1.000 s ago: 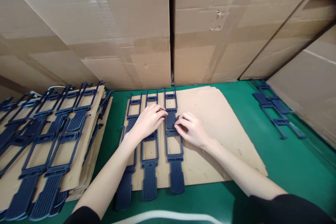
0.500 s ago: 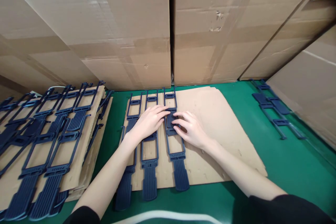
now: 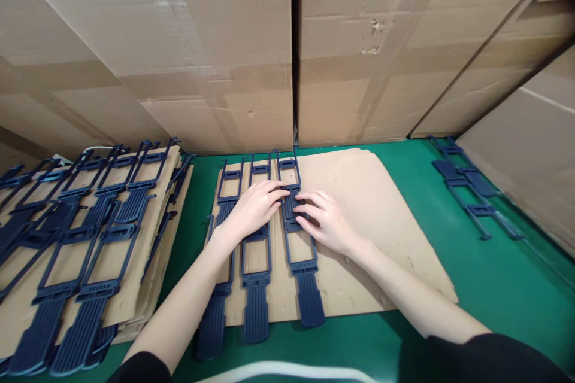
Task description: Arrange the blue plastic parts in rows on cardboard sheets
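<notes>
Three long dark-blue plastic frame parts lie side by side on a brown cardboard sheet (image 3: 372,227). My left hand (image 3: 254,209) rests flat over the middle part (image 3: 256,278), its fingertips touching the ribbed section of the rightmost part (image 3: 300,263). My right hand (image 3: 326,221) lies on that same rightmost part from the right side, fingers stretched onto its ribbed middle. The rightmost part sits slightly skewed, its lower end angled to the right. The leftmost part (image 3: 214,311) lies partly under my left forearm.
A stack of cardboard sheets (image 3: 135,263) carrying several of the same blue parts stands at the left. More blue parts (image 3: 467,182) lie on the green table (image 3: 494,287) at the far right. Large cardboard boxes (image 3: 224,42) wall in the back and right.
Both hands pushed the rightmost part; its top shifted slightly left and up while its lower end swung to the right. The fingers went from curled to more stretched out.
</notes>
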Available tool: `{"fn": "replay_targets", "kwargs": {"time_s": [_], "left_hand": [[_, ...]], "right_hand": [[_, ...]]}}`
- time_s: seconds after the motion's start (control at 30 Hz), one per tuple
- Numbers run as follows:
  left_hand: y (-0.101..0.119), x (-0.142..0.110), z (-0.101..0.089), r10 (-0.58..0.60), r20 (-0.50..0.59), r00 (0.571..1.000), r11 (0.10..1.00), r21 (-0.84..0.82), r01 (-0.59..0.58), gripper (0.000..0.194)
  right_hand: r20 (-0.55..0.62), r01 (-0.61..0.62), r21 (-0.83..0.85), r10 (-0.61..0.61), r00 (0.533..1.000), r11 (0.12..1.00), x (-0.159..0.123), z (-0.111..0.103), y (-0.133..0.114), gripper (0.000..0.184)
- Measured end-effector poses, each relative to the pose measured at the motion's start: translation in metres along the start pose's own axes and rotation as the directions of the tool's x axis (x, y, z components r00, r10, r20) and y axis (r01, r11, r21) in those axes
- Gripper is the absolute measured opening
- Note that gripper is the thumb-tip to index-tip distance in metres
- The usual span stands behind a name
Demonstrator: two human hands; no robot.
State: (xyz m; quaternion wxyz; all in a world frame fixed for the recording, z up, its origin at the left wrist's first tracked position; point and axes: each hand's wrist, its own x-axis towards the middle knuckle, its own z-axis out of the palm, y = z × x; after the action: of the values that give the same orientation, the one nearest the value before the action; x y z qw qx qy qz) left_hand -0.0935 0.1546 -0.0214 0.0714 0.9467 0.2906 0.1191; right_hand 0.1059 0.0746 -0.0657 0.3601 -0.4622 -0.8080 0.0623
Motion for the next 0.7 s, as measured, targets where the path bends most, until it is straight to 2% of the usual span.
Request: {"fn": "replay_targets", "kwargs": {"time_s": [0.53, 0.7], "left_hand": [[0.001, 0.0, -0.0016, -0.006, 0.019, 1.0, 1.0, 0.017, 0.005, 0.03], [0.0001, -0.0001, -0.0024, -0.019, 0.029, 0.999, 0.999, 0.047, 0.018, 0.03]], "right_hand": [[-0.002, -0.007, 0.008, 0.007, 1.0, 1.0, 0.0018, -0.0047, -0.0041, 0.019], [0.013, 0.046, 0.045, -0.047, 0.999, 0.998, 0.001, -0.0081, -0.0071, 0.013]]}}
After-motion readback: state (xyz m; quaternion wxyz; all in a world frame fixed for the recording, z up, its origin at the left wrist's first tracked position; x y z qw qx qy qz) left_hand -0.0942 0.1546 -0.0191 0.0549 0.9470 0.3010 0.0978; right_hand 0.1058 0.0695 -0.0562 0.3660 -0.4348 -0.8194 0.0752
